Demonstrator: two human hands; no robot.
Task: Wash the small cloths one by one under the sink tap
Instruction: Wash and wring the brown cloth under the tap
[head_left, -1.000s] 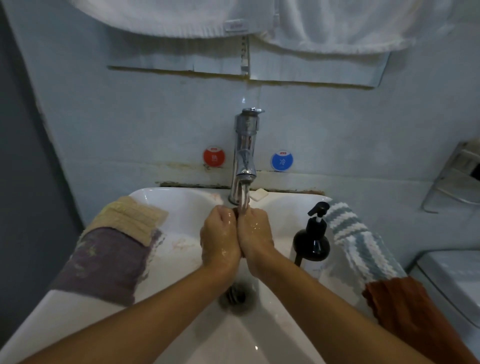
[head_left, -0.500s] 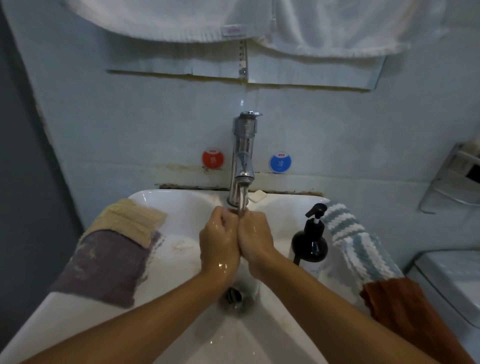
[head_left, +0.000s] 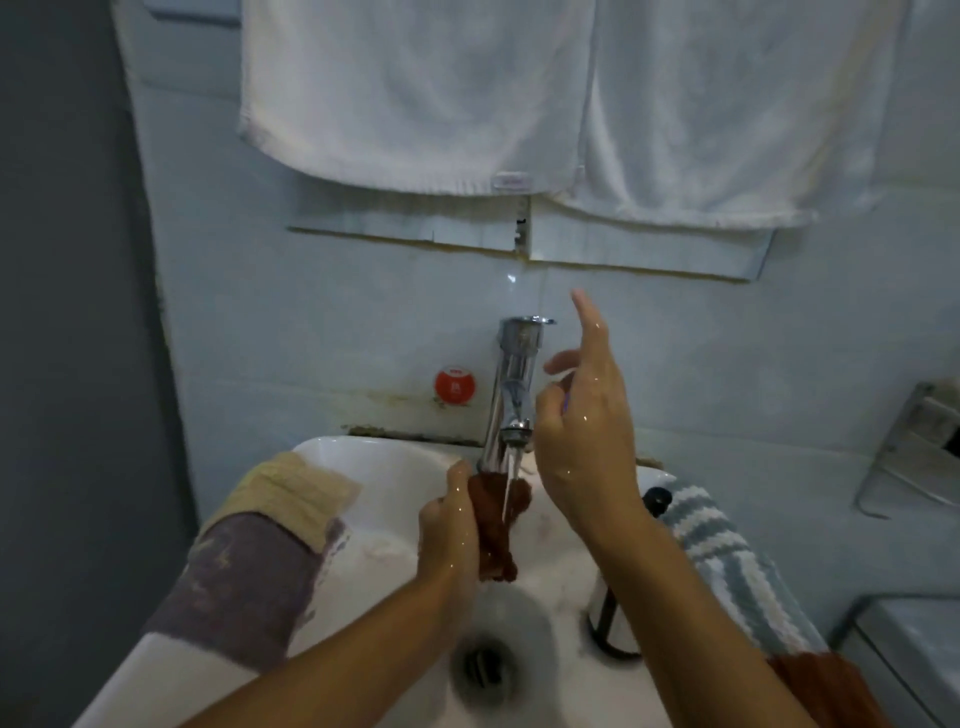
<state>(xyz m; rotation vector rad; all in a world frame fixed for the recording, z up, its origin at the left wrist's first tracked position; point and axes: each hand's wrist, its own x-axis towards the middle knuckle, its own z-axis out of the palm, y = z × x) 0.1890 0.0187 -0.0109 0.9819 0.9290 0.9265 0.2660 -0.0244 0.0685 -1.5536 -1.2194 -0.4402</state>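
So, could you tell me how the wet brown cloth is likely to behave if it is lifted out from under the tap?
The brown cloth bunches and droops in the left hand, so it is probably floppy. Water from the tap runs onto it, so it likely feels heavy for its size and will drip. It may be slippery, since both the left hand and the raised right hand glisten wet.

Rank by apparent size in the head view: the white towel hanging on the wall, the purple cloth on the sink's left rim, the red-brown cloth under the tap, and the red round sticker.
1. White towel
2. Purple cloth
3. Red-brown cloth, partly hidden by the left hand gripping it
4. Red sticker
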